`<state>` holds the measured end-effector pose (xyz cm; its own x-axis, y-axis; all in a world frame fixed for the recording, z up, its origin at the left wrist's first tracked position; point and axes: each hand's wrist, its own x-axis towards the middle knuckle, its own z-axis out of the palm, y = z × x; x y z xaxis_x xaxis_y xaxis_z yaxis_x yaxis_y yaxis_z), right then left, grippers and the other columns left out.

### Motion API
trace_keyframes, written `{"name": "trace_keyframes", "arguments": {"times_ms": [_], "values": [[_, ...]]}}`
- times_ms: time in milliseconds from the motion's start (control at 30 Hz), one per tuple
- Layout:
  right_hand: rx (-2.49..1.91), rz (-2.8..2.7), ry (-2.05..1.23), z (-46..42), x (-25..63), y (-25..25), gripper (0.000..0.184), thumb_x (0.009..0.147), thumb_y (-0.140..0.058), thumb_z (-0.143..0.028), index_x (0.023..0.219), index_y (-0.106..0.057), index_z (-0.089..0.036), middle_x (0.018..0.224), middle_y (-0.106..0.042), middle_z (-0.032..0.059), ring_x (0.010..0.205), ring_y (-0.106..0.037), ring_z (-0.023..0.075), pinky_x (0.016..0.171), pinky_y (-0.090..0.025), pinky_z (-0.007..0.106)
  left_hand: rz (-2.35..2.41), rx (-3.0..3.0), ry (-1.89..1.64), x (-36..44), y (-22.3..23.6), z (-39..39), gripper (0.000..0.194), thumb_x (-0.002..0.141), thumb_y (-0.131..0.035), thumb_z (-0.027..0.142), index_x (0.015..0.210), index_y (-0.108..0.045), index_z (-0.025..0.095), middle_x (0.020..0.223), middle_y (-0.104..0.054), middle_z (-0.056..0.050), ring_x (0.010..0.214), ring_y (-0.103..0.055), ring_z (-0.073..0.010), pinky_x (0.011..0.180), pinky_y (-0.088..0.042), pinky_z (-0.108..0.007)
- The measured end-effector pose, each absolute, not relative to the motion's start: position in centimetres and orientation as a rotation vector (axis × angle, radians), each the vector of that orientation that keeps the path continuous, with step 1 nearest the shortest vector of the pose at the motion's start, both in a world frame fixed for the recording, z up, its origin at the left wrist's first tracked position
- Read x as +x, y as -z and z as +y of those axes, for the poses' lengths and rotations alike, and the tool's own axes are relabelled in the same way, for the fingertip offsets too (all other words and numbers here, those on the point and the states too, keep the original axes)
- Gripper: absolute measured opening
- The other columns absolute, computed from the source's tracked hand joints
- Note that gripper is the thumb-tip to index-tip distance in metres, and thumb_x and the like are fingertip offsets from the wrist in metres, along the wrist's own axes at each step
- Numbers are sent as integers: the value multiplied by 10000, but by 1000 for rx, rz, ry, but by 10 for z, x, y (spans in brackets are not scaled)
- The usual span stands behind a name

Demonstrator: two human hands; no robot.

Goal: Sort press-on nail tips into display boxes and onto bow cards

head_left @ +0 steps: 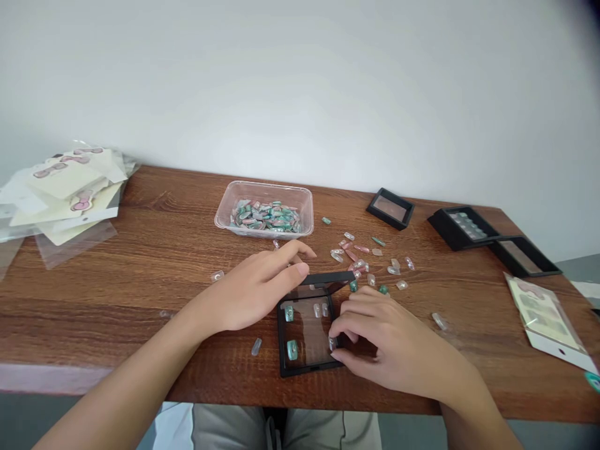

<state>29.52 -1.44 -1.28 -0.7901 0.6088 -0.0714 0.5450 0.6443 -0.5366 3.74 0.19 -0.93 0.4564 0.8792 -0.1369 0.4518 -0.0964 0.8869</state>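
A black display case [304,359] lies open on the wooden table, its clear film holding a few press-on nails, green and clear. Its lid [323,279] stands raised at the far side. My left hand [253,290] hovers at the lid's left corner, fingers apart, with no clear grip on anything. My right hand [379,337] reaches the case's right side, where thumb and index finger pinch a clear press-on nail [332,343]. Part of the case's right side is hidden behind that hand.
A plastic tub [264,212] of mixed nails stands behind my hands. Loose nails [360,256] lie scattered to its right. Several black cases [464,228] sit at the back right. Stacked printed packets [65,194] lie at left, and another packet [546,319] lies at right.
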Motion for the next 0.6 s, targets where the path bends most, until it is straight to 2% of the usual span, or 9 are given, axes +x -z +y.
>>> {"name": "trace_keyframes", "arguments": {"times_ms": [233,333,400,500,600], "values": [[-979,-2681,-885,-17,300,8,128,844,-731,-237,944,-652,-227,799,-627,-18,777,-563,171,806,-419,338,1155,1724,-539,37,10,2,408,1041,-329,599,1312,-527,366,1135,-671,6,1133,-589,-247,995,-401,-403],[-964,-2608,-883,-15,306,6,126,882,-694,-277,991,-656,-226,792,-630,-4,764,-575,178,762,-447,330,1154,1727,-539,37,9,2,409,1041,-328,595,1310,-530,361,1138,-671,2,1123,-594,-251,989,-406,-404],[-1047,-2548,-797,-10,311,6,69,949,-615,-276,965,-663,-229,804,-658,10,759,-594,179,737,-457,326,1155,1724,-540,37,9,1,405,1044,-324,583,1312,-529,359,1125,-676,0,1106,-601,-253,979,-413,-404],[-1311,-2405,-608,-2,318,9,184,1013,-519,-281,917,-670,-238,878,-718,29,785,-641,189,732,-473,331,1165,1722,-535,37,8,0,402,1045,-320,578,1309,-529,359,1119,-682,-2,1105,-603,-258,986,-408,-409],[-1526,-2285,-487,6,324,14,196,1015,-512,-329,958,-682,-251,940,-745,32,818,-676,211,721,-489,340,1178,1728,-523,37,8,0,401,1041,-313,589,1296,-531,368,1132,-681,2,1115,-598,-262,1000,-394,-421]]}}
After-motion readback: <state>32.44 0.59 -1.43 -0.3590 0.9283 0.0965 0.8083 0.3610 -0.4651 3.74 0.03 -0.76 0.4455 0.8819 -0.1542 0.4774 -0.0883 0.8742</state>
